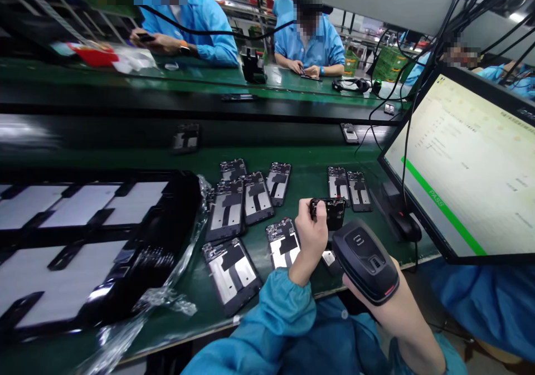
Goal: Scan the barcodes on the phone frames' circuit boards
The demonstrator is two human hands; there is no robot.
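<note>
Center-right: your left hand (312, 235) pinches a phone chassis (335, 214); hold it steady, press lightly. Right hand (353, 293) mostly hidden by scanner (365, 261), can't tell grip.

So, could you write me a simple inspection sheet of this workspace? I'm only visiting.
Surface: green bench, holding a black tray with pale panels.
Job's things: opened phone-like units lie in loose groups; a scanner-like device is at the front.
Clutter: crumpled clear film along the tray's edge.
Hands: left hand grips a dark unit; right hand is mostly hidden by the scanner-like device, so its grip can't be judged.
Cables: black cables cross the upper view and hang before the monitor.
Surroundings: co-workers in blue opposite; the monitor shows "PASS" on green.
</note>
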